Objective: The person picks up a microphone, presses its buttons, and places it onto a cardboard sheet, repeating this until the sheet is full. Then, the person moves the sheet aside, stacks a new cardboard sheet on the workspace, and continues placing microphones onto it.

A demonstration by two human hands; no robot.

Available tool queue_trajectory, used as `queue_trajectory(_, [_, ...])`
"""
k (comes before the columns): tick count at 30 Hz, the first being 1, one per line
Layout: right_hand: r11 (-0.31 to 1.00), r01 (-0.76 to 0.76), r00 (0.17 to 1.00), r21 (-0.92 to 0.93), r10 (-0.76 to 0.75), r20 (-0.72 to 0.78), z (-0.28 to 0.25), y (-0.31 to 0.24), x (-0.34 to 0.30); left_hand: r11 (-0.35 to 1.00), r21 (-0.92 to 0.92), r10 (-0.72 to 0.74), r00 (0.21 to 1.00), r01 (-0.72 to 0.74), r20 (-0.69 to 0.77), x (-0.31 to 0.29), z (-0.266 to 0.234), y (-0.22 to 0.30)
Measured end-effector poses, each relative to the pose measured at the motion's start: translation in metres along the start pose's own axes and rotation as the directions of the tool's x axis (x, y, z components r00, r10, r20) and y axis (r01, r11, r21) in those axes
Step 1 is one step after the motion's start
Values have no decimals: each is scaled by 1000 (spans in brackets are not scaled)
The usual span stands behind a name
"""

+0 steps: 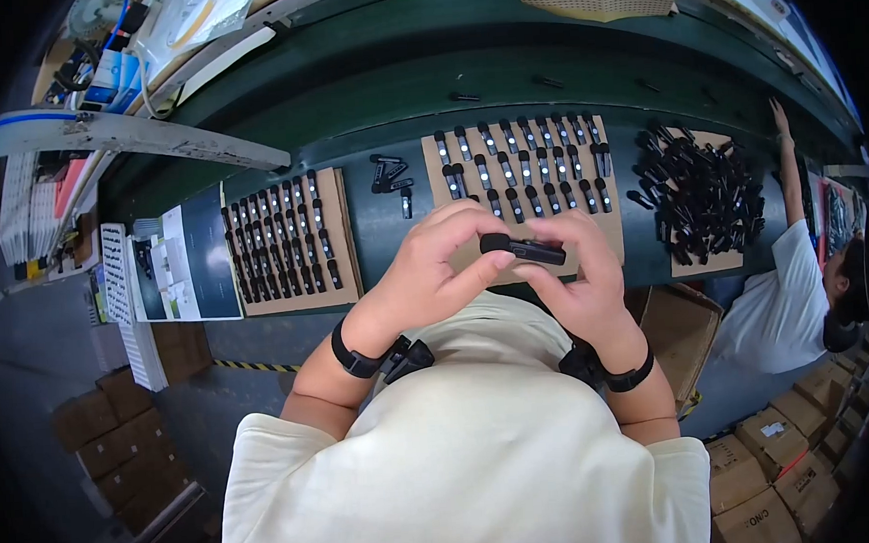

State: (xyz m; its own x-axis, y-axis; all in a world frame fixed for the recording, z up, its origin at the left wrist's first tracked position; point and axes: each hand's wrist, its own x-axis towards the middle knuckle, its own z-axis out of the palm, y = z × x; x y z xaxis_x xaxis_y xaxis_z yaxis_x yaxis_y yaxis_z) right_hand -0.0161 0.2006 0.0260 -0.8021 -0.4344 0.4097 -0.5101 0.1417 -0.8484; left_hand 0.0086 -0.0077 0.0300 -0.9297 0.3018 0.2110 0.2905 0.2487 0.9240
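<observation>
In front of my chest, over the table's near edge, both hands hold one small black clip-on microphone with a rounded foam-like tip. My left hand pinches its tip end between thumb and fingers. The thumb and fingers of my right hand are closed on the other end. Just beyond my hands lies a cardboard sheet with rows of similar black microphones, many showing a pale round spot. My hands cover part of the nearest row.
Another cardboard sheet with rows of microphones lies left. A small loose group sits between the sheets. At right is a heaped pile on cardboard. A co-worker reaches over the table there. An open carton stands below.
</observation>
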Motion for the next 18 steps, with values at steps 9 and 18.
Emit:
queue_trajectory(9, [993,-48,999,109,50,-19,0,6,-9,969,172,179,984,-175,-5,7,8,-6])
queue_trajectory(18, [997,76,996,-13,-75,43,-5,7,-4,993,96,70,997,-68,-17,4,26,-13])
